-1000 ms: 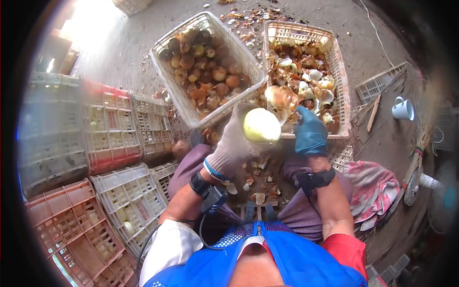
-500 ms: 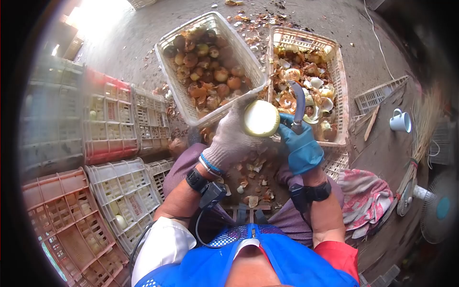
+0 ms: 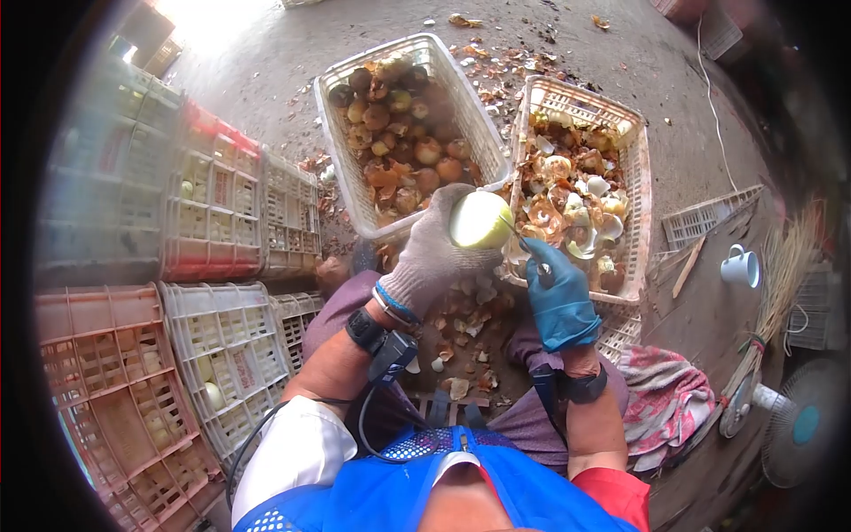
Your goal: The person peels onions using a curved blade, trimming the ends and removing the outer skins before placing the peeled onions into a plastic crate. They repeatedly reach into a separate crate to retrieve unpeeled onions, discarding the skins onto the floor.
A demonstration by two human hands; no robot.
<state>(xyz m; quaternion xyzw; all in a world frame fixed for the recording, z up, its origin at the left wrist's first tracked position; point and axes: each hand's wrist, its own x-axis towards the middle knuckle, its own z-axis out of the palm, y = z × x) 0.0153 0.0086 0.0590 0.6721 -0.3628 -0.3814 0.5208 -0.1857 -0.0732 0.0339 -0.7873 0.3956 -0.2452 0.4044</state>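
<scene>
Cupping hand: I am seeing the left hand [image 3: 432,253], in a pale knit glove, grasping the onion [image 3: 480,220] from below and behind; its fingertips are mostly hiding from me.
Knife hand: the right hand [image 3: 560,297], gloved in blue, is clenching the knife [image 3: 518,235], with the blade showing nearly edge-on.
Onion: it is resting in the left palm, its pale bare side facing me, just in front of the onion crate [image 3: 490,142].
Blade: its end is lying at the onion's right edge; I am not managing to tell whether it is touching or biting in.
Slip: the bare onion is looking smooth and perhaps wet, so it could be rolling in the knit if the blade is pushing from one side only.
Cut: the left fingers are sitting close behind the onion, so a skidding blade could be catching them; I am judging that knit to be thin cover.
Drop: the hands are hanging over the gap between the knees [image 3: 341,310], so a loosened onion could be landing among the dirty peels [image 3: 456,388].
Mix-up: the scrap crate [image 3: 638,204] is standing just beside the onion crate, so a badly aimed flick could be sending skins among whole onions.
Glare: bright light is washing out the onion's face, so I could be misjudging the blade's depth.
</scene>
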